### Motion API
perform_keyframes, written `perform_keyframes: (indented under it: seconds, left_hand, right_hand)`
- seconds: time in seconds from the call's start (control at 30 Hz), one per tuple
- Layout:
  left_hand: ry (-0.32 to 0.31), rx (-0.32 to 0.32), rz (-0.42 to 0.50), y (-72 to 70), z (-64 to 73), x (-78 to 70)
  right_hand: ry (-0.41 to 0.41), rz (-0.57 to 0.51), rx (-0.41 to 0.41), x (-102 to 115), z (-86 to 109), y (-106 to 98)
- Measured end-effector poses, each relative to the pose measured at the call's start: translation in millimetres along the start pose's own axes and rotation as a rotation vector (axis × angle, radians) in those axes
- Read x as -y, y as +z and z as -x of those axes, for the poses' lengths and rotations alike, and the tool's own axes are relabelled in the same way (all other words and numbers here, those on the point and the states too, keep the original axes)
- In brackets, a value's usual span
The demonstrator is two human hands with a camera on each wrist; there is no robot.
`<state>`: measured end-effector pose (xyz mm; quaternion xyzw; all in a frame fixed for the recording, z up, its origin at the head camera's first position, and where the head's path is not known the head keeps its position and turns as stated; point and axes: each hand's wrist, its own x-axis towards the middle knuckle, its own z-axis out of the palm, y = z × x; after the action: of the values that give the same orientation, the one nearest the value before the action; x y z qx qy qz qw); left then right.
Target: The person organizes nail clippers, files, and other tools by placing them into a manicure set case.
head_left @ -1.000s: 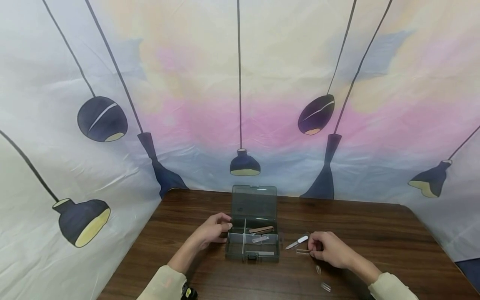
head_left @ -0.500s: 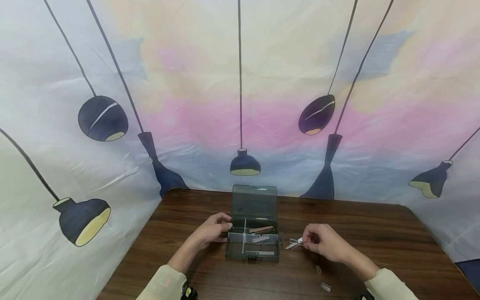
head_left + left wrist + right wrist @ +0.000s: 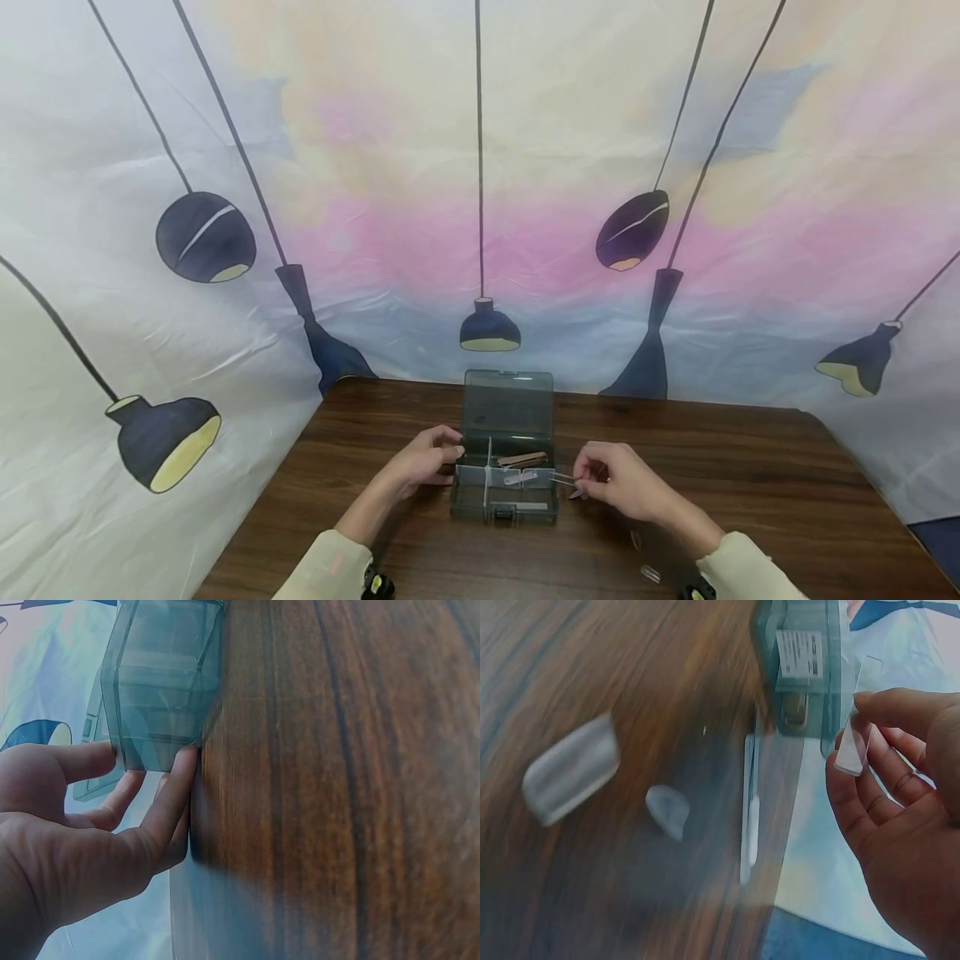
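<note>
A smoky transparent divided box [image 3: 508,404] stands with its lid raised. My left hand [image 3: 423,460] touches its left side; in the left wrist view the fingertips press the wall of the box [image 3: 154,690], fingers fairly straight. Between thumb and fingers, my right hand [image 3: 626,483] pinches a clear flat rectangular strip [image 3: 852,755]. In the head view the strip's free end reaches the right edge of the box. Below that hand lies a small folding knife [image 3: 750,825], mostly hidden in the head view. Inside the box are a copper-coloured flat tool [image 3: 522,459] and a small pale piece [image 3: 521,478].
Two small clear pieces lie on the brown wooden table to the right: a thin curved one [image 3: 636,540] and a wider one [image 3: 650,574]. A white barcode label [image 3: 800,654] shows at the box. Behind the table hangs a cloth [image 3: 405,250] printed with lamps.
My right hand has lifted the clear strip from the table and carried it left, over the knife, up to the box. The left hand has stayed at the box.
</note>
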<state>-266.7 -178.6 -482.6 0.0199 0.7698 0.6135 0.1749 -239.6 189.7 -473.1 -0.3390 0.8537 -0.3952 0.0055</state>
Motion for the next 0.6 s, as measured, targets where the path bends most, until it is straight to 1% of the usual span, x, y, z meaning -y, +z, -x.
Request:
perform_keyframes:
  seconds: [0.23,0.4,0.5,0.6]
  left_hand:
    - [0.002,0.018,-0.006,-1.7,-1.9,1.1]
    - [0.010,0.015,-0.004,-1.7,-1.5,0.6]
    - [0.009,0.017,-0.001,-1.5,-1.3,1.4]
    - [0.010,0.015,-0.003,-1.9,-1.8,2.4]
  right_hand:
    - [-0.002,-0.039,0.012,9,-15.9,17]
    - [-0.015,-0.060,0.016,16,-25.7,27]
    - [-0.019,-0.065,0.013,19,-30.4,32]
    - [-0.024,-0.047,0.012,23,-35.3,37]
